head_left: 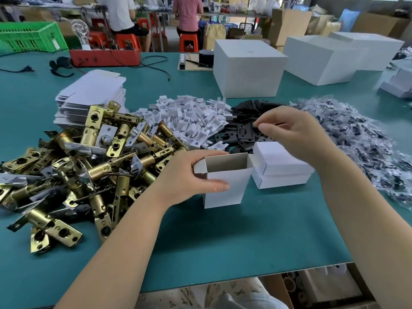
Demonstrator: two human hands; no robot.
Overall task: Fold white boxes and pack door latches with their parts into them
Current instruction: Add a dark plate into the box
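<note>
— Fingers (219, 186) of the left hand (189, 175) wrap an upright white box (225, 184), thumb across its front, open top showing a grey inside. See it, dead centre on the green table (223, 237)?

— Yes. And the right hand (294, 134)?

— At one o'clock from the box, fingertips pinched together over the black plates (240, 132); whether they grasp one, I cannot tell.

— What else lies about?

— Brass door latches (89, 166) heaped at nine o'clock. Two closed white boxes (281, 168) stacked at three o'clock, just beside the open one. White inserts (191, 117) at twelve, flat box blanks (93, 90) at eleven, bagged parts (356, 134) at two.
</note>
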